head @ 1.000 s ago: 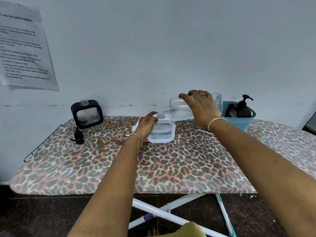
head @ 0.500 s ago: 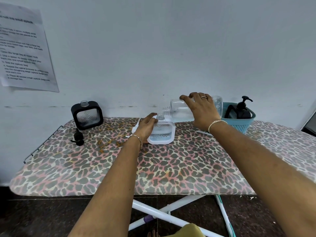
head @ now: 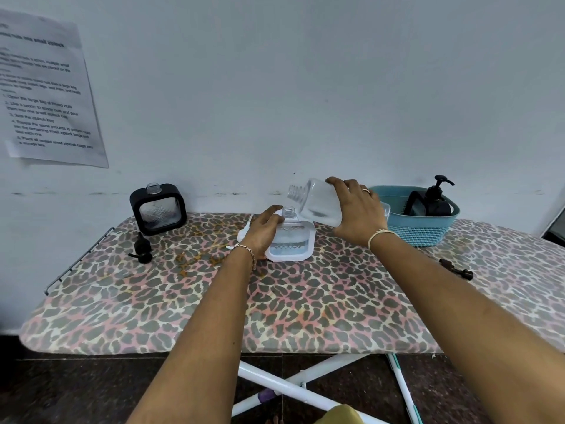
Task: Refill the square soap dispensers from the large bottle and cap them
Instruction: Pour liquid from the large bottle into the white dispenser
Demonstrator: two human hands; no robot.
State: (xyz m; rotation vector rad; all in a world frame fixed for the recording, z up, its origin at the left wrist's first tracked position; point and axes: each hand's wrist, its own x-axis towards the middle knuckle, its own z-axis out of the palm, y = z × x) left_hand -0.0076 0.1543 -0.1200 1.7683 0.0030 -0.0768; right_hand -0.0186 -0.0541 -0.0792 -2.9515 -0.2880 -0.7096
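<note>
A white square dispenser (head: 293, 244) stands uncapped on the leopard-print board (head: 214, 307), partly filled with clear liquid. My left hand (head: 263, 232) holds its left side. My right hand (head: 357, 209) grips the large clear bottle (head: 318, 203), tilted with its open mouth up and to the left, above the dispenser's neck. A black square dispenser (head: 158, 208) stands uncapped at the back left, with a black pump cap (head: 141, 248) lying in front of it.
A teal basket (head: 422, 231) at the back right holds a black dispenser with its pump (head: 435, 198). A small dark object (head: 455, 269) lies at the right of the board. A metal rack (head: 76, 264) sticks out at the board's left end. The wall is close behind.
My right hand has tipped the large bottle back, so its mouth rose from the white dispenser's neck and now points upward. The left hand stays on the dispenser.
</note>
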